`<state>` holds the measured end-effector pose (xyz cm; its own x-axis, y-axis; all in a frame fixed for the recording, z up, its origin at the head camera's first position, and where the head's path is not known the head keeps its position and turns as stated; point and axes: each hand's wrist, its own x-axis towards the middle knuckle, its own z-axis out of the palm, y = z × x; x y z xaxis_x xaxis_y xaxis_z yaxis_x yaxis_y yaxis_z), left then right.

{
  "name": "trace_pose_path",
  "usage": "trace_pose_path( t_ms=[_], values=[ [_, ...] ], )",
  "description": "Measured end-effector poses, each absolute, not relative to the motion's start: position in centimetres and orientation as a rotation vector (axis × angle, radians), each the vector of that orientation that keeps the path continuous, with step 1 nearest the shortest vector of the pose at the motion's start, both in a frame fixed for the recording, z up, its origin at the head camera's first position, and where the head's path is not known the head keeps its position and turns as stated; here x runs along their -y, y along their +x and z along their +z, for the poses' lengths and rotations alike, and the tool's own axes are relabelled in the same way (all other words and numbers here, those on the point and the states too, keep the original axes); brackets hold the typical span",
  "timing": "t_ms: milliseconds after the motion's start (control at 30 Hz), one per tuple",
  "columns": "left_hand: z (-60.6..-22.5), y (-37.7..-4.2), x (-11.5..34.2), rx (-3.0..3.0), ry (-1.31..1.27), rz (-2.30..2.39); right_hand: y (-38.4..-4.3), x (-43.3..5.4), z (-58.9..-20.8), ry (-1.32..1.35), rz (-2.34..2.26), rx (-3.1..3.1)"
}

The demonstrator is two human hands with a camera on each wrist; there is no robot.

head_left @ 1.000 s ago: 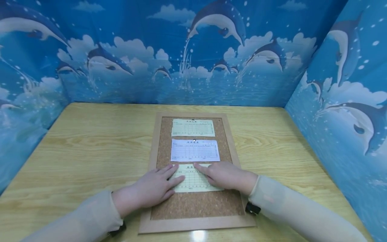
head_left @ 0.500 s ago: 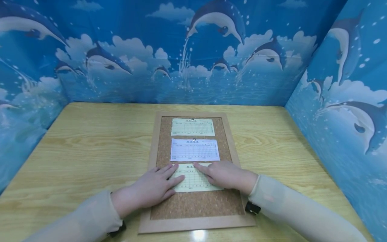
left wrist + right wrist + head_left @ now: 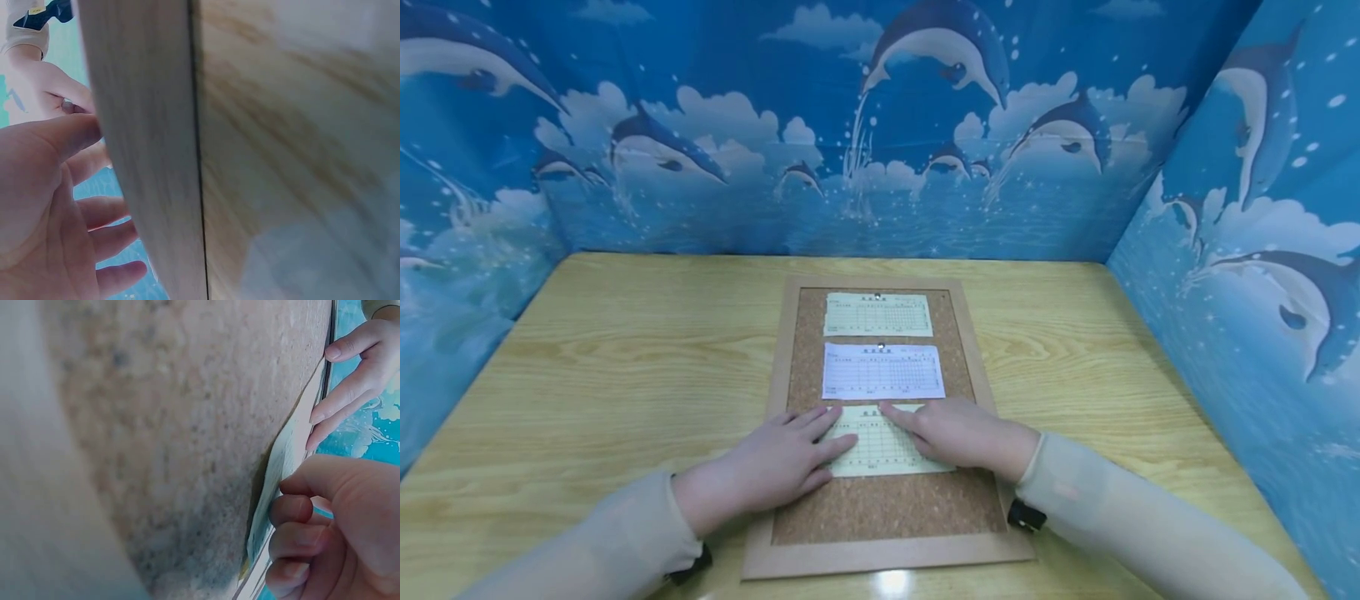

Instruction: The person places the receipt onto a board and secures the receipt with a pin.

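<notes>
On the framed corkboard (image 3: 895,508) lies a pale green printed slip (image 3: 880,446), nearest to me of three slips. My left hand (image 3: 767,467) rests on its left side with fingers spread and straight. From the right, my right hand (image 3: 962,433) presses the slip's upper edge with an extended index finger; whatever is under that fingertip is hidden. In the right wrist view its other fingers (image 3: 300,540) are curled, and the slip's near edge (image 3: 269,487) lifts slightly off the cork. Above lie a lilac slip (image 3: 883,372) and another green slip (image 3: 877,317).
Small silver pins hold the two upper slips at their top edges. The board's wooden frame (image 3: 887,557) lies on a wood-grain table (image 3: 625,358). Dolphin-printed blue cloth (image 3: 737,200) hangs behind and at both sides.
</notes>
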<state>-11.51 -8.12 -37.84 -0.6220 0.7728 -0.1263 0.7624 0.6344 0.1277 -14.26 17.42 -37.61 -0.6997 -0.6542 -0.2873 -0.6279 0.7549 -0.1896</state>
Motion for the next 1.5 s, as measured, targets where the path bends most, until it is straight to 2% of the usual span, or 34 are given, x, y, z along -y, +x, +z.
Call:
trace_pose_path(
  t_ms=[1500],
  values=[
    [-38.03,-11.66,8.0,-2.659,1.238,0.118,-14.38,-17.07,-37.6,-0.957,-0.068,-2.582]
  ],
)
